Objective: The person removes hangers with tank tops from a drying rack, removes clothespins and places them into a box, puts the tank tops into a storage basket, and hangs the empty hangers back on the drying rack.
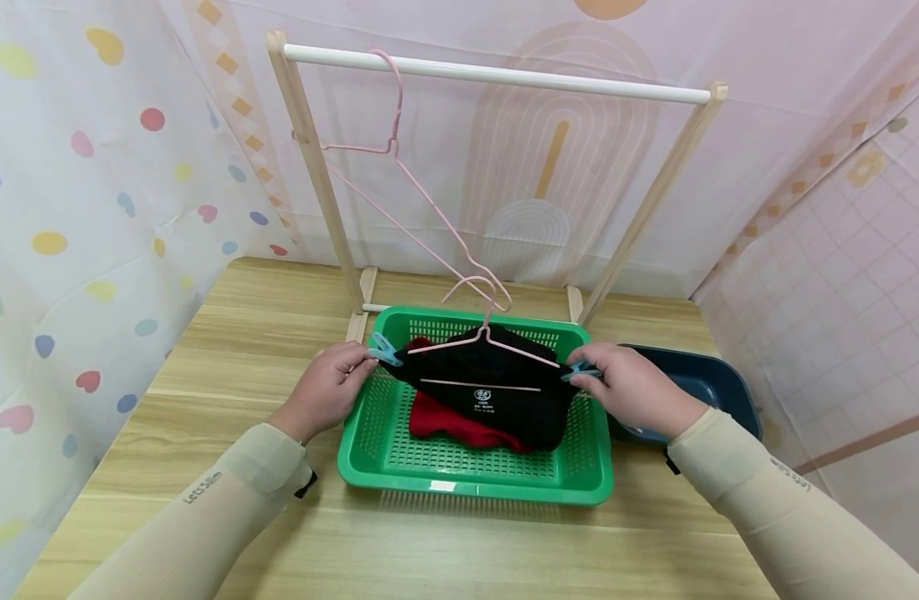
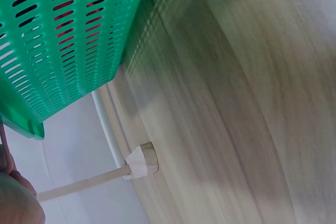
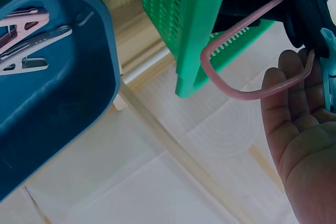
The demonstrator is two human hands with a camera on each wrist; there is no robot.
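A black garment (image 1: pixel 496 408) with a small white print hangs from a pink hanger (image 1: pixel 521 352) over the green basket (image 1: pixel 474 489). At the garment's left corner my left hand (image 1: pixel 324 390) pinches a light-blue clothespin (image 1: pixel 384 350) between thumb and fingers. On the opposite corner, my right hand (image 1: pixel 627 387) pinches a second blue clothespin (image 1: pixel 579 372). The right wrist view shows the hanger's pink bent end (image 3: pixel 241 95) crossing my right fingers, beside the blue clothespin (image 3: pixel 329 69). Below the black garment, a red cloth (image 1: pixel 459 423) lies in the basket.
Behind the basket stands a wooden rack with a white rail (image 1: pixel 504 75); another pink hanger (image 1: pixel 429 200) hangs from it. A dark blue basin (image 1: pixel 732 400) is at the right, holding clothespins (image 3: pixel 31 51). The wooden table (image 1: pixel 227 367) extends around them.
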